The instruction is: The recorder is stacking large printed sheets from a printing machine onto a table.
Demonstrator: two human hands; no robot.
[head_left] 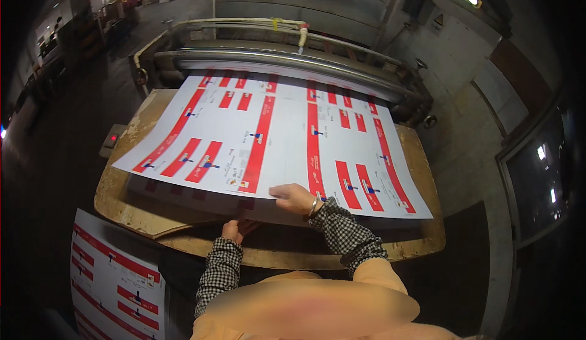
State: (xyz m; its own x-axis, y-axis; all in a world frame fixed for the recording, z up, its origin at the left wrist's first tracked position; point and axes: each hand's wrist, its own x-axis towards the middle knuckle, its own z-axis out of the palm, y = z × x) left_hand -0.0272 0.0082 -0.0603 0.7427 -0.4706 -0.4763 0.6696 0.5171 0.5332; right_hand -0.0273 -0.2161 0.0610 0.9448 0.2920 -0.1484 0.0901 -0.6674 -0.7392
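A large white printed sheet [287, 151] with red bands and small blue marks spreads over a worn wooden board [177, 221]. Its far end lies at the metal rollers [287, 65] of a machine, and its near edge is raised and curved. My right hand [295, 198] pinches that near edge around the middle. Lower and to the left, my left hand [239, 229] is closed at the near edge of a second, lower printed sheet [159, 187], which lies in shadow beneath the first. The fingertips of my left hand are partly hidden in that shadow.
More printed sheets [113, 279] stand low at the left, below the board. A pale pipe [244, 21] runs above the rollers. A small box with a red light [112, 138] sits at the board's left edge. A grey wall [470, 53] rises at the right.
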